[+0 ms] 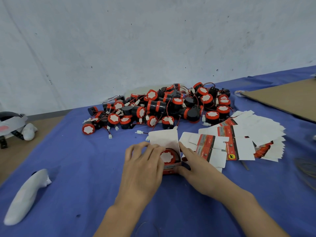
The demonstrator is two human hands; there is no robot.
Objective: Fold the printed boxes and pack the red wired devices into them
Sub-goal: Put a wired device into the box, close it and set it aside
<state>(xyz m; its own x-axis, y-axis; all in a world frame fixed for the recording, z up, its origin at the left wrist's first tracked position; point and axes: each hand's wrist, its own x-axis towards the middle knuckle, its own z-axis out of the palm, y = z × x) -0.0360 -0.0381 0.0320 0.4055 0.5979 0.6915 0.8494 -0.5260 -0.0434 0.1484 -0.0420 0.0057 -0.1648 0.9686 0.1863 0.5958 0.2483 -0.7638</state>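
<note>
A small printed box (165, 139) stands open on the blue cloth, its white lid flap raised. Inside it sits a red wired device (167, 156), white face up. My left hand (143, 166) curls round the box's left side, fingertips at the device's rim. My right hand (193, 166) holds the box's right side, thumb on the front and forefinger along the right wall. Behind lies a pile of red and black wired devices (159, 106). Flat printed box blanks (239, 139) fan out to the right.
The blue cloth (85, 168) covers the table. A white wrapped controller (25, 195) lies at the left front. A headset (12, 124) sits at the far left. A brown cardboard sheet (282, 96) and a tape roll (239, 93) lie at the back right, below a grey wall.
</note>
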